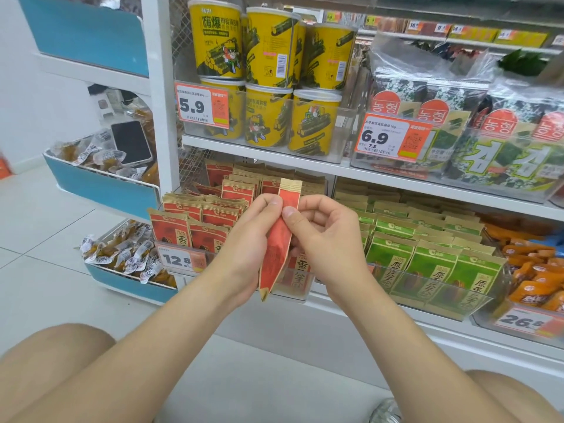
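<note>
Head view, step: you have one red packet (pixel 276 248) up off the shelf between both hands; it looks like you are squaring it before it goes back into stock.
Packet position: edge-on to you, upright with a slight tilt, in front of the tray of red packets (pixel 195 221) and above its front wall.
Left hand (pixel 247 239): thumb and curled fingers pinch the packet's upper left face.
Right hand (pixel 326 236): thumb presses the opposite face near the top, and the other fingers curl behind it.
Next move: turn the packet face-forward, then slot it upright into a gap in the red rows, keeping clear of the 12.8 price tag (pixel 178 258).
Watch: the green packets (pixel 427 254) sit just to the right, so keep the red one on its own side.
</note>
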`<act>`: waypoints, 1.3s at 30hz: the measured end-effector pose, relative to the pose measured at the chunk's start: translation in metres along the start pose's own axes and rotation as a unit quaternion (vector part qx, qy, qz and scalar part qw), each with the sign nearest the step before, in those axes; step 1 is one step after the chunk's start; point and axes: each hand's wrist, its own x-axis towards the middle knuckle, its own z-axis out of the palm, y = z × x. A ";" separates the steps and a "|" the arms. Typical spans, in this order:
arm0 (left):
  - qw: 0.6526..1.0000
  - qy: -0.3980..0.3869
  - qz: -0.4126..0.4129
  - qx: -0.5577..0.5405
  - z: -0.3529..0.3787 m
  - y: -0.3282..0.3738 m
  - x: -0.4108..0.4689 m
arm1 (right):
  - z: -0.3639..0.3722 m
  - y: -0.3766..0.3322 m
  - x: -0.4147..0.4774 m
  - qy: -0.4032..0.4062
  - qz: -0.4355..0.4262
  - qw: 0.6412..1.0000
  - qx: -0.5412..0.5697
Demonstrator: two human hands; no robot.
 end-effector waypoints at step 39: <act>0.980 -0.089 0.131 0.120 -0.034 0.021 0.003 | -0.014 -0.006 0.005 -0.071 0.053 0.996 -0.028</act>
